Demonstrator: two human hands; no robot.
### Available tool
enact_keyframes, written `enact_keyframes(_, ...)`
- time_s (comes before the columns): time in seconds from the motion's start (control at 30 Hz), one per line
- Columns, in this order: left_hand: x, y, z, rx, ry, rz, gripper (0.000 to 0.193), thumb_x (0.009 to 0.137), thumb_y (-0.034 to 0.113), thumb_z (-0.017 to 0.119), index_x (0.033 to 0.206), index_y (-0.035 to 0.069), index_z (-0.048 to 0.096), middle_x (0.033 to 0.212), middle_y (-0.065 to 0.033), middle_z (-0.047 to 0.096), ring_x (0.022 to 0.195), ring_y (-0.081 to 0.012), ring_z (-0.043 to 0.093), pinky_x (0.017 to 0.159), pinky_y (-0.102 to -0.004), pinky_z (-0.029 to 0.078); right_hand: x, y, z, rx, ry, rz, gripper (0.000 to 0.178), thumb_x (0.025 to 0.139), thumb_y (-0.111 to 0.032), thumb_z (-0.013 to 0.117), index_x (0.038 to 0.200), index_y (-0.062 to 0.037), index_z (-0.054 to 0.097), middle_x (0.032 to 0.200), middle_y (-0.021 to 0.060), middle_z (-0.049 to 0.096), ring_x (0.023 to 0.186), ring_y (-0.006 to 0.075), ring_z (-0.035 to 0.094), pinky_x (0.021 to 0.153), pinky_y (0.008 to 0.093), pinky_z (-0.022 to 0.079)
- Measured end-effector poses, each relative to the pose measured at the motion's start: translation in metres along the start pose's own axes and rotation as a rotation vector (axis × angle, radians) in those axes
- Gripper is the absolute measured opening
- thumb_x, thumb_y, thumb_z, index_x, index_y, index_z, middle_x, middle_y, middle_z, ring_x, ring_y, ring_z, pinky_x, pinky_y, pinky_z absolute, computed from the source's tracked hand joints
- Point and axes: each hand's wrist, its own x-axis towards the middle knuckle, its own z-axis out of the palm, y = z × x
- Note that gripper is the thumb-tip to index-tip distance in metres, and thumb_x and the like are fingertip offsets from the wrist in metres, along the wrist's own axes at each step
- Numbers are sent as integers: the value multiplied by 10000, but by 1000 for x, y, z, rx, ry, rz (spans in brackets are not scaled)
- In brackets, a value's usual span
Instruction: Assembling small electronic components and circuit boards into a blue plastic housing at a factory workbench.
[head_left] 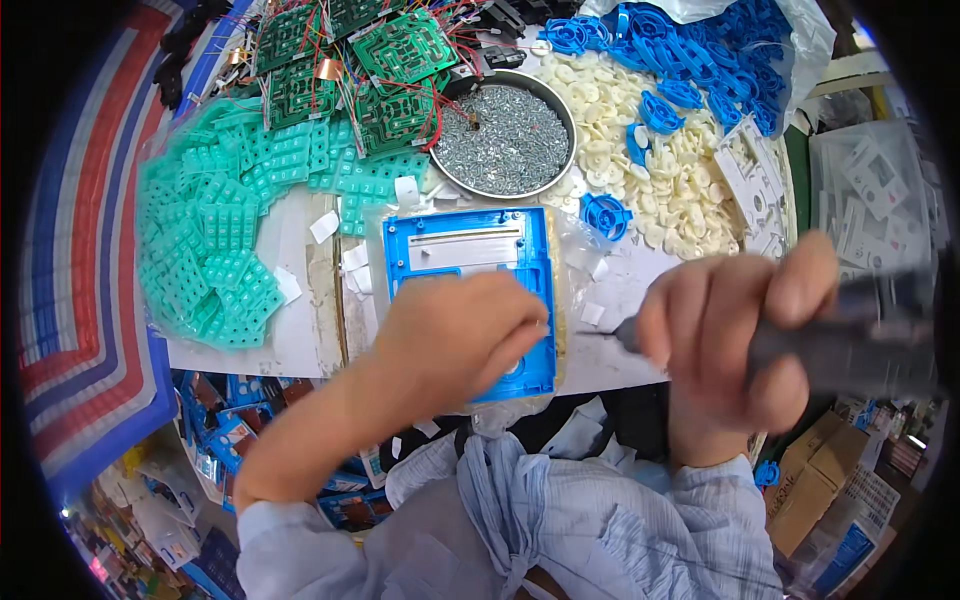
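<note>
A blue plastic casing (pixel 540 372) lies open side up at the table's front edge, on clear plastic wrap. My left hand (pixel 455 335) is closed above its middle, thumb and fingertips pressed together; anything between them is too small to make out. It hides much of the casing's inside. To the right, my right hand (pixel 725 335) grips a dark power screwdriver (pixel 850 345), slightly blurred. Its thin bit points left toward the casing and stands apart from my left fingertips. A pale strip (pixel 470 250) sits in the casing's far end.
Behind the casing stands a round metal bowl (pixel 572 150) of small screws. Green rubber keypads (pixel 230 200) lie heaped left, green circuit boards (pixel 400 55) with wires at the back. Cream plastic discs (pixel 640 130) and blue plastic rings (pixel 690 50) are piled back right.
</note>
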Motion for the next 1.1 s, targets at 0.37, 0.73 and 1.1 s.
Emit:
enact_keyframes(0.37, -30, 8, 11, -50, 193, -37, 145, 788, 88, 782, 892, 76, 682, 821, -60, 670, 692, -251, 669, 584, -358, 512, 5, 13, 31, -4, -126, 4, 311, 941, -194, 728, 1105, -133, 471, 620, -7, 575, 509, 132, 559, 572, 336, 535)
enact_keyframes(0.73, -38, 0, 1, 245, 100, 49, 412, 720, 307, 829, 1027, 80, 675, 1098, -71, 669, 1022, -282, 617, 889, -463, 451, -12, 24, 36, -41, 87, 71, 322, 933, -225, 747, 1103, -132, 490, 610, -8, 536, 522, 142, 529, 573, 342, 497)
enact_keyframes(1.1, -50, -2, 9, 494, -35, 83, 421, 712, 369, 803, 1025, 97, 728, 1139, 11, 639, 1155, -201, 550, 1095, -571, 268, -25, 49, 35, -239, 54, 164, 309, 899, -152, 751, 1081, -106, 505, 645, 33, 559, 570, 171, 558, 620, 376, 507)
